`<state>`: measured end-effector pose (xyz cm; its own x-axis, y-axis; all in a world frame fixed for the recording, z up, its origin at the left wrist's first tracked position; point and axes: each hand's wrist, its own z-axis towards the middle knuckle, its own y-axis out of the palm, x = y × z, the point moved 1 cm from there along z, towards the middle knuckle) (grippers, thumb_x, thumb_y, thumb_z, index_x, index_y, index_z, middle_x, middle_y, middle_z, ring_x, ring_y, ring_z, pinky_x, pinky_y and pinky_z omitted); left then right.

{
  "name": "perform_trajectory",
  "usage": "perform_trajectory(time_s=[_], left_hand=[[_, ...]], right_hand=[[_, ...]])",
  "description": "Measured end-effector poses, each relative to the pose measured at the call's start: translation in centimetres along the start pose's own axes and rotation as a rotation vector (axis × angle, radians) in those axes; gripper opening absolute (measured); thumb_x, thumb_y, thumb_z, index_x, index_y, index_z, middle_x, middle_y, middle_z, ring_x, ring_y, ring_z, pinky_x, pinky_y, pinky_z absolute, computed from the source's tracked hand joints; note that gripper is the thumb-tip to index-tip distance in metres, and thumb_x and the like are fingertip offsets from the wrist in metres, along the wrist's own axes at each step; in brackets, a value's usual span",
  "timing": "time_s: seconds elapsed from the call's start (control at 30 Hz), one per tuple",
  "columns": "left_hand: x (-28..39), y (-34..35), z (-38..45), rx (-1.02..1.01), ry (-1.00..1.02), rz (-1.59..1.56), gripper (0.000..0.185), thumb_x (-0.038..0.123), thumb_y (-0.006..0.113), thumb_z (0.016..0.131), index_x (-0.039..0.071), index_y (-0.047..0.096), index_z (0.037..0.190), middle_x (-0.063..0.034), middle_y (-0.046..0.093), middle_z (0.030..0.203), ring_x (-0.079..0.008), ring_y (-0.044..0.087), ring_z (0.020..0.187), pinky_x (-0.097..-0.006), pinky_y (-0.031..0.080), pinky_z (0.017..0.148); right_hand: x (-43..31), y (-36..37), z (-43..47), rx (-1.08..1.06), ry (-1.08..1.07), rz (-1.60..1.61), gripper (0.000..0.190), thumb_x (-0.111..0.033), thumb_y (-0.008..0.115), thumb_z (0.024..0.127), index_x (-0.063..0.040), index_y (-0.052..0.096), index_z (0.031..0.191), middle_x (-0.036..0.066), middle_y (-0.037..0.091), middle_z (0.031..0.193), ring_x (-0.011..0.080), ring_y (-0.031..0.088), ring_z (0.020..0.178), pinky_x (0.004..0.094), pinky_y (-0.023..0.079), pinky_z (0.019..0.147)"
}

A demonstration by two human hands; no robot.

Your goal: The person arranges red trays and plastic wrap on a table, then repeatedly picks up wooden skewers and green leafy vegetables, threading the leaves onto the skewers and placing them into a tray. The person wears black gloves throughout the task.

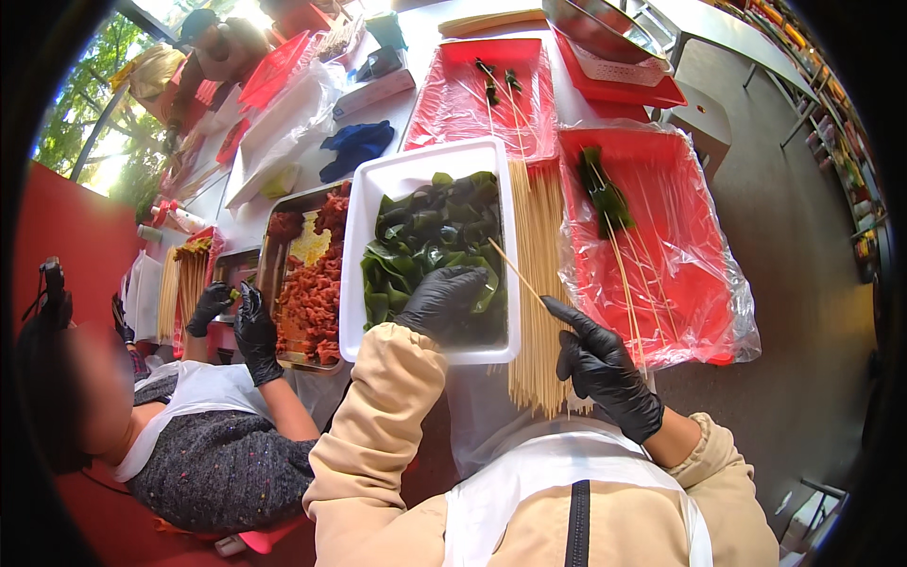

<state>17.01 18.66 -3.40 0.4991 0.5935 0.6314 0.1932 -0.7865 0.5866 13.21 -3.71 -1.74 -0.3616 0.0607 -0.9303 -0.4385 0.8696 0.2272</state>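
My left hand (446, 301), in a black glove, reaches into a white plastic tub (431, 356) of wet green kelp pieces (425, 227). Its fingers are closed on one kelp piece (487, 292), partly hidden by the glove. In my right hand (606, 368), also gloved, is a thin bamboo skewer (521, 273), its bare tip slanting up over the tub's right rim. Beneath that skewer lies a thick bundle of bamboo skewers (538, 312). Right of the bundle, a red tray (680, 283) lined with clear plastic film holds skewers threaded with folded kelp (602, 191).
A second film-lined red tray (453, 78) with kelp skewers sits behind the tub. To the left stands a metal tray of raw red meat (312, 305), where a gloved co-worker (212, 432) works close by. A blue cloth (356, 149) and metal bowl (602, 28) lie farther back.
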Motion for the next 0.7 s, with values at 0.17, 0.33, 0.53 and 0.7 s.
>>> perform_trajectory(time_s=[0.17,0.33,0.53,0.7], left_hand=[[-0.1,-0.6,0.5,-0.016,0.29,0.161,0.01,0.007,0.058,0.082,0.01,0.059,0.092,-0.0024,0.055,0.082,-0.0156,0.054,0.077,-0.0304,0.048,0.067],[-0.8,-0.4,0.4,0.066,0.551,0.032,0.024,0.013,0.058,0.085,0.01,0.055,0.108,-0.0036,0.061,0.095,-0.0142,0.059,0.084,-0.0277,0.053,0.067],[-0.7,1.5,-1.0,0.125,0.515,-0.137,0.027,0.011,0.058,0.084,0.01,0.054,0.111,-0.0046,0.06,0.097,-0.0162,0.06,0.082,-0.0279,0.054,0.066],[-1.4,1.1,-0.5,0.158,0.609,-0.04,0.03,0.003,0.058,0.082,0.009,0.054,0.112,-0.0054,0.061,0.099,-0.017,0.06,0.084,-0.0281,0.054,0.069]], right_hand=[[1.7,0.1,-0.1,-0.084,-0.032,-0.008,0.052,0.005,0.037,0.084,-0.011,0.038,0.133,-0.005,0.045,0.059,0.0019,0.04,0.054,0.0164,0.036,0.052],[0.5,0.8,-0.2,-0.133,-0.018,-0.206,0.056,0.008,0.037,0.081,-0.011,0.038,0.133,-0.007,0.04,0.062,0.0018,0.041,0.056,0.017,0.038,0.057],[1.6,0.8,0.1,-0.126,-0.003,-0.091,0.055,0.006,0.039,0.083,-0.011,0.035,0.135,-0.007,0.034,0.062,0.0021,0.036,0.055,0.0172,0.035,0.055],[2.2,0.9,0.3,-0.109,0.035,-0.053,0.05,0.001,0.039,0.086,-0.01,0.035,0.134,-0.008,0.034,0.061,0.0027,0.035,0.054,0.0168,0.035,0.054]])
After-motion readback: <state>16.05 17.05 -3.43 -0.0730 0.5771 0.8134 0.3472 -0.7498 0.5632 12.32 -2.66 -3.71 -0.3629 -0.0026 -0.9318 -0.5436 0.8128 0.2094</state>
